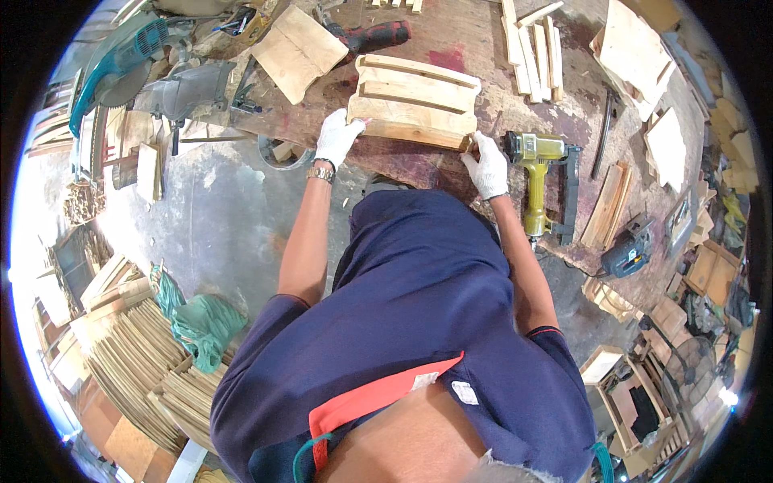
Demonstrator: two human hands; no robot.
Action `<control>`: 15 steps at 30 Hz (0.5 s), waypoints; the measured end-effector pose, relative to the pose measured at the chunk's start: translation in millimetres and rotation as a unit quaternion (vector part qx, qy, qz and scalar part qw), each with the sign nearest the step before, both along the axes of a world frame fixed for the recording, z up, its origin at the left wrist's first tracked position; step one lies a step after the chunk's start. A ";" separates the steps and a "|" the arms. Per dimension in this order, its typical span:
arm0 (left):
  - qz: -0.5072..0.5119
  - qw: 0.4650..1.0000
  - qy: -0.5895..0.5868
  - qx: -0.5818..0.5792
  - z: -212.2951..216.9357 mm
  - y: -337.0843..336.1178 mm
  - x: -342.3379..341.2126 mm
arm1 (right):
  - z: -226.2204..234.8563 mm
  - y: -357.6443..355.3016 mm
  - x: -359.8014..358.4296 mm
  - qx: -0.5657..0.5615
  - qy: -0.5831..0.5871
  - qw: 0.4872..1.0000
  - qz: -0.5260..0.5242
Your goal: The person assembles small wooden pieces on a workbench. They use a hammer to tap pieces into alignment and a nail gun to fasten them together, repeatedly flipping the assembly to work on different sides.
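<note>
A pale, slatted wooden panel with raised strips across it (pixel 415 101) lies at the near edge of the stained brown wooden workbench (pixel 463 36), both of its near corners grasped: the white-gloved left hand (pixel 334 138) on the left one, the white-gloved right hand (pixel 488 167) on the right. It looks stiff and fairly light, likely dry and rough rather than slippery, though the thin strips could split if twisted. The end edges seem the surest hold — one hand each side, clear of the strips' tips. The panel's underside is hidden, as are most of the fingertips; how tightly they press, and whether any fasteners sit in the wood, I cannot tell.
</note>
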State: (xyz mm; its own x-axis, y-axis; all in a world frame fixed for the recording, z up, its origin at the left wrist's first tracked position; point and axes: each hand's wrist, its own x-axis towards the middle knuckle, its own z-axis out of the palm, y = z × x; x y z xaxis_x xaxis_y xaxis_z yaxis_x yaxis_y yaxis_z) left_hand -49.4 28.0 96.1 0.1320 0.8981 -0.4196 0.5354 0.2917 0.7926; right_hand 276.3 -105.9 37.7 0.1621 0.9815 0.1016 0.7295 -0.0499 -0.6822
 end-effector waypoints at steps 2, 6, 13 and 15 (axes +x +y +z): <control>0.000 1.000 -0.003 0.001 0.1 -0.4 0.0 | -6.6 -1.1 1.3 -0.030 0.029 0.999 -0.007; -0.002 1.000 -0.006 0.000 -0.6 -1.0 -0.2 | -12.6 -2.9 1.4 0.015 0.035 0.999 -0.014; 0.004 1.000 -0.020 0.008 -4.1 -1.3 -1.2 | -11.9 -2.7 1.8 0.002 0.037 0.999 -0.015; 0.004 1.000 -0.020 -0.001 -4.9 -0.8 -1.8 | -12.2 -2.9 2.2 0.010 0.030 0.999 -0.011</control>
State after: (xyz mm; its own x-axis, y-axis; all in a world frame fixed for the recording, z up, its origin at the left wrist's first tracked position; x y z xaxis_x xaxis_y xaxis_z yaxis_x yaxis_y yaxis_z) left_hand -51.2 27.3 91.2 0.1408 0.8980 -0.4168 0.5016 0.2982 0.8121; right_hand 278.5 -108.8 25.5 0.1909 0.9754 0.1100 0.6862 -0.0525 -0.7255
